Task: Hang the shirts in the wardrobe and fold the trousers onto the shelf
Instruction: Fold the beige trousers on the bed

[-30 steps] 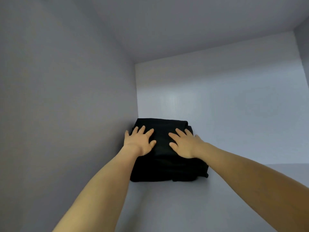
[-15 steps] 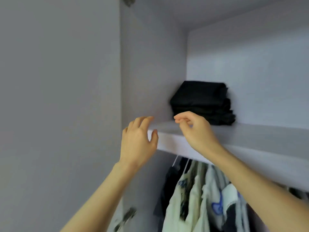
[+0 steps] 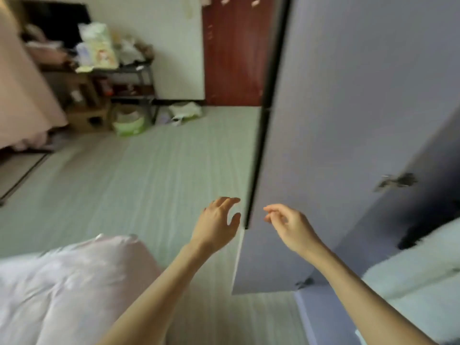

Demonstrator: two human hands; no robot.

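Pale wooden floor (image 3: 154,175) meets open wardrobe door (image 3: 336,120).

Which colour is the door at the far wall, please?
The door is dark reddish-brown, in the head view.

a: the flat lavender-grey wardrobe door (image 3: 348,108) has a black strip down its edge.
b: behind it, a dark red-brown wooden door (image 3: 231,58) in a cream wall. the floor (image 3: 149,183)?
a: pale green, faint streaks. pale pink quilted bedding (image 3: 62,282) low left, a lime-green round tub (image 3: 129,124) further back.
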